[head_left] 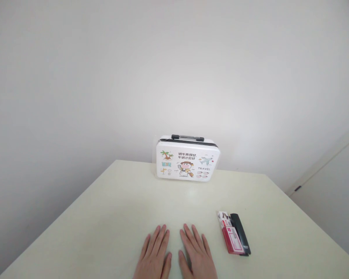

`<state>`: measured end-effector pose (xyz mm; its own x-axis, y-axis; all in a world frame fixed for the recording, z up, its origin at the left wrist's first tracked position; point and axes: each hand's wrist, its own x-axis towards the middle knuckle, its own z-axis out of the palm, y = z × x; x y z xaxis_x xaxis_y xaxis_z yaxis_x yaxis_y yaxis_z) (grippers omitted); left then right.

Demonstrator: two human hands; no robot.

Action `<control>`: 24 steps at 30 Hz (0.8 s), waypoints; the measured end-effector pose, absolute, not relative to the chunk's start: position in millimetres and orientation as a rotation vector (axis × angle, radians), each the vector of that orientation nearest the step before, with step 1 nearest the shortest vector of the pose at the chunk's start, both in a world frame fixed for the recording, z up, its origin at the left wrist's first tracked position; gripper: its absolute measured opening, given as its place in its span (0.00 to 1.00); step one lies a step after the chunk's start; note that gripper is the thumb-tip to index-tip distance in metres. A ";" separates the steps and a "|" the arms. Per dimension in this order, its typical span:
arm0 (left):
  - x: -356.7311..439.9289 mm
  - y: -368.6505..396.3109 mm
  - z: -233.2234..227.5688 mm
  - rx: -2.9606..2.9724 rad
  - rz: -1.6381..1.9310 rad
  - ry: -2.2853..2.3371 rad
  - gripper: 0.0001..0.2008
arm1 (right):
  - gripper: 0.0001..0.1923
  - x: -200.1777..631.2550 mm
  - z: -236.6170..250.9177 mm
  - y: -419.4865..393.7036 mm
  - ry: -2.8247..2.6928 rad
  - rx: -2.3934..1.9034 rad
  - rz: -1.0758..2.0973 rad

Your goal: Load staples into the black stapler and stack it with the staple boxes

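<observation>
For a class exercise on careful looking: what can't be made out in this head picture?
All in the head view:
- White case: interior hidden by its shell.
- Left hand, right hand: palms hidden by their backs; wrists cut off by bottom edge.
- Red package: fine print too small.

At the bottom centre of the frame, the left hand (152, 257) and right hand (198, 255) lie palm down and apart on the pale bench (75, 240). At lower right, a red-and-white packet (233, 241) lies against a stapler-like black tool (239, 231). Just below mid-frame, a white carry case (170, 170) printed "TRAVEL" stands upright, its black-ended handle (187, 137) on top, before a plain wall (174, 69).
</observation>
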<state>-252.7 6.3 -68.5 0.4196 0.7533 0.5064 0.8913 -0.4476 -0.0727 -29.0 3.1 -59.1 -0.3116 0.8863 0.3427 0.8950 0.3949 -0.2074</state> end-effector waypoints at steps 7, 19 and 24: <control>-251.4 4.5 -63.1 -2.358 -0.588 -1.417 0.34 | 0.35 -30.8 -56.7 2.0 -2.296 -1.597 0.024; -248.0 -3.3 -48.5 -2.384 -0.550 -1.461 0.33 | 0.30 -38.3 -32.4 -7.6 -2.193 -1.640 0.148; -247.2 -5.9 -44.9 -2.425 -0.534 -1.494 0.32 | 0.31 -40.5 -25.9 -10.4 -2.180 -1.645 0.190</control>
<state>-247.2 -5.9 -44.9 0.4091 0.8056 0.4285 0.8946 -0.4466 -0.0146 -40.5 -10.4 -25.9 -0.2265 0.9457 0.2331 0.8913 0.2978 -0.3420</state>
